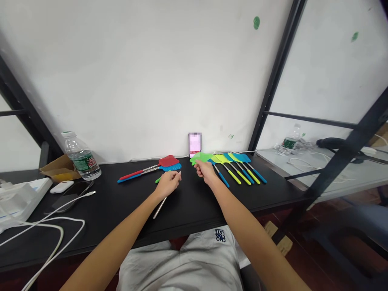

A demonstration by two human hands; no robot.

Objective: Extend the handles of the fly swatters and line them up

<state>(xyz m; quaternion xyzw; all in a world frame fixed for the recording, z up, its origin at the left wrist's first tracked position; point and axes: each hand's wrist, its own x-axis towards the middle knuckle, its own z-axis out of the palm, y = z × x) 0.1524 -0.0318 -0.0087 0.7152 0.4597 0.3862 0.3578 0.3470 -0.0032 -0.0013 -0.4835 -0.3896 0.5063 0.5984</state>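
Green flyswatter head point(204, 156) is pinched by right hand point(206, 171), metal rod point(160, 208) by left hand point(168, 184). Swatters point(234, 176) at three o'clock might be nudged by outswung right forearm point(239, 216).

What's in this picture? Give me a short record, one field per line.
Surface: black table
Left hand: holding a thin metal rod
Right hand: gripping a green swatter head
Left of the hands: red swatter, blue swatter
Right of the hands: fanned row of yellow and blue swatters
Back of the table: lit phone, upright
Far left: water bottle, small white case
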